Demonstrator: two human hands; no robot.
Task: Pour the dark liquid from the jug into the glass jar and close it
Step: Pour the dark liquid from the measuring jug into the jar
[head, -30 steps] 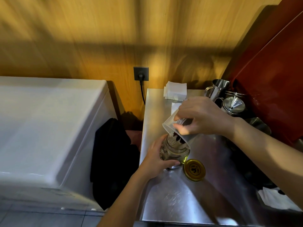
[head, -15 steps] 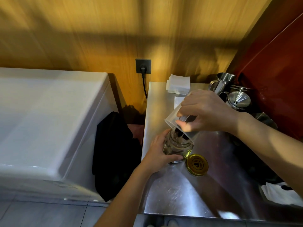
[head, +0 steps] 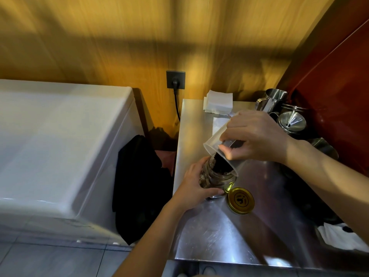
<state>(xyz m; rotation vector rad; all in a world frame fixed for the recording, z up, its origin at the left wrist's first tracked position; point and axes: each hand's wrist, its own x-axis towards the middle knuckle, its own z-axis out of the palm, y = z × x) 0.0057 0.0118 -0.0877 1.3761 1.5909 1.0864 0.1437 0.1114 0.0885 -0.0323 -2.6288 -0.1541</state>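
A clear plastic jug (head: 214,141) is tipped steeply, mouth down over the glass jar (head: 218,177). Dark liquid runs along the jug's lower wall into the jar's mouth. My right hand (head: 253,135) grips the jug from above. My left hand (head: 192,183) wraps the jar's left side and steadies it on the steel counter (head: 229,232). The jar looks partly filled with dark liquid. Its gold lid (head: 240,200) lies flat on the counter, just right of the jar and apart from it.
Folded white cloths (head: 218,104) lie at the counter's back. Steel pitchers and a funnel (head: 290,122) crowd the back right by a red panel. White paper (head: 339,238) sits front right. A white chest appliance (head: 60,146) and dark cloth (head: 139,186) stand left.
The jug has tilted further and more dark liquid has gone into the jar. Both hands keep their holds. The camera has shifted slightly.
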